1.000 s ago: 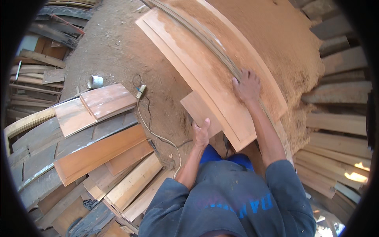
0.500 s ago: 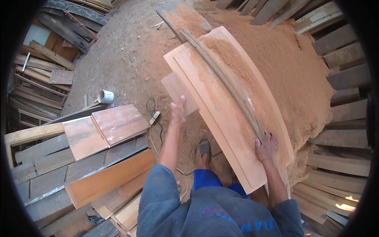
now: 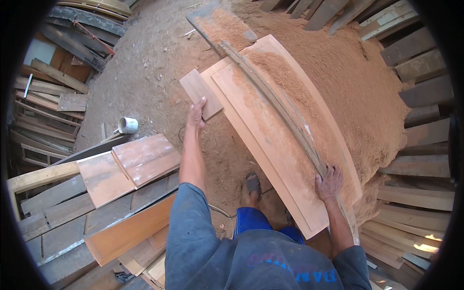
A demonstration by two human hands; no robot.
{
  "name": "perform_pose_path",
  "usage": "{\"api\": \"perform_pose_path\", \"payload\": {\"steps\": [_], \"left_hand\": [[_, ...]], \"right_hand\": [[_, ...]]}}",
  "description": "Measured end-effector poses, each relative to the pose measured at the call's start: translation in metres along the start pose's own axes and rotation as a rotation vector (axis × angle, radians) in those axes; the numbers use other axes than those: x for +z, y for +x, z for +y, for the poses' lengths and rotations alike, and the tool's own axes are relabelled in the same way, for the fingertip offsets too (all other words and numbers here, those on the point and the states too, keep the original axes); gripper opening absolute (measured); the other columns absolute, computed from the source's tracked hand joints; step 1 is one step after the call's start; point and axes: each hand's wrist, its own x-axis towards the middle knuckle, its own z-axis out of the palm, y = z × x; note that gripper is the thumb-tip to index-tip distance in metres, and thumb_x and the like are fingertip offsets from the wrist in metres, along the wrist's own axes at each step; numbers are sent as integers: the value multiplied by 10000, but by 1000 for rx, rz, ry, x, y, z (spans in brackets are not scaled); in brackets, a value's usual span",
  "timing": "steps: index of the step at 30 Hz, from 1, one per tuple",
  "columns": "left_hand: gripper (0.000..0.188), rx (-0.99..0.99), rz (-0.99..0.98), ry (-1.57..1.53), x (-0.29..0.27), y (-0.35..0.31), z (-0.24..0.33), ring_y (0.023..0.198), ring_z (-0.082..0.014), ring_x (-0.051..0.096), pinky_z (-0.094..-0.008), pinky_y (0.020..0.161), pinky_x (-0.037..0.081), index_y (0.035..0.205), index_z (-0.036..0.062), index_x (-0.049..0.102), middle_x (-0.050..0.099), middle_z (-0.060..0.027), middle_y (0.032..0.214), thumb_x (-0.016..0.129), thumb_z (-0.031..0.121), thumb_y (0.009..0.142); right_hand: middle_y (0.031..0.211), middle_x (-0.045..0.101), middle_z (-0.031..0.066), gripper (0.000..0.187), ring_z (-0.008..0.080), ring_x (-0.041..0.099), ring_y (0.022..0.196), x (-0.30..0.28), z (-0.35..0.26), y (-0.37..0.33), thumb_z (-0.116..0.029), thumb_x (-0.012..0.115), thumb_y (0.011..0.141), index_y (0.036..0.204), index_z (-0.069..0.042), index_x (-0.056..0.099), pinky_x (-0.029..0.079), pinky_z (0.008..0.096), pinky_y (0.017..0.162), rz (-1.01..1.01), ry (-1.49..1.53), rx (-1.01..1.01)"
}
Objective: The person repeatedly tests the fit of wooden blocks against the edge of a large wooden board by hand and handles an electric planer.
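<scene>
My left hand (image 3: 195,115) grips the near corner of a small flat wooden board (image 3: 200,93), held out over the sandy ground. My right hand (image 3: 328,182) rests on the near end of a stack of long reddish planks (image 3: 270,140), its fingers over a thin dark strip (image 3: 285,113) that runs along their top. Sawdust covers much of the planks. They lie against a big sawdust heap (image 3: 357,82). One of my feet in a sandal (image 3: 253,185) stands just left of the stack.
Stacked planks and two square reddish panels (image 3: 128,166) lie at the lower left. A small white cup (image 3: 127,125) sits on the dirt, with a thin cable nearby. More boards pile up at the far left (image 3: 48,96) and along the right edge (image 3: 420,159).
My left hand has lifted the small board away from the stack and swung it out to the left. My right hand slid down to the near end of the long planks.
</scene>
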Motion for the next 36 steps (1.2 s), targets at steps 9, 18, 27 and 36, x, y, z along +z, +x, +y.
{"api": "perform_pose_path", "payload": {"steps": [9, 18, 27, 36], "left_hand": [[620, 61, 75, 123, 24, -51, -2, 1192, -268, 613, -421, 1054, 494, 1423, -53, 465, 624, -168, 1312, 737, 244, 952], [587, -38, -43, 238, 26, -206, -116, 1161, -212, 621, -370, 988, 534, 1401, -42, 487, 646, -126, 1264, 721, 261, 956], [661, -278, -297, 139, 14, -372, -235, 1206, -206, 607, -382, 1032, 504, 1414, 1, 499, 628, -102, 1316, 807, 245, 883], [684, -268, -454, 146, 3, -431, -175, 1207, -214, 608, -399, 1055, 494, 1417, -4, 488, 628, -111, 1307, 814, 258, 875]], "right_hand": [[1380, 461, 145, 694, 367, 435, 1298, -8, -5, 1, -361, 758, 818, 1409, -112, 492, 338, 518, 1105, -80, -12, 70], [1414, 454, 162, 702, 383, 417, 1330, 3, -2, 0, -348, 752, 817, 1423, -115, 486, 311, 513, 1134, -33, -5, 21], [1409, 458, 162, 670, 380, 429, 1317, -6, -12, 3, -357, 727, 839, 1403, -77, 498, 315, 508, 1139, -31, -15, 2], [1416, 472, 170, 646, 375, 441, 1325, -42, -18, 0, -424, 672, 888, 1400, -63, 513, 346, 523, 1122, -112, 73, 75]]}}
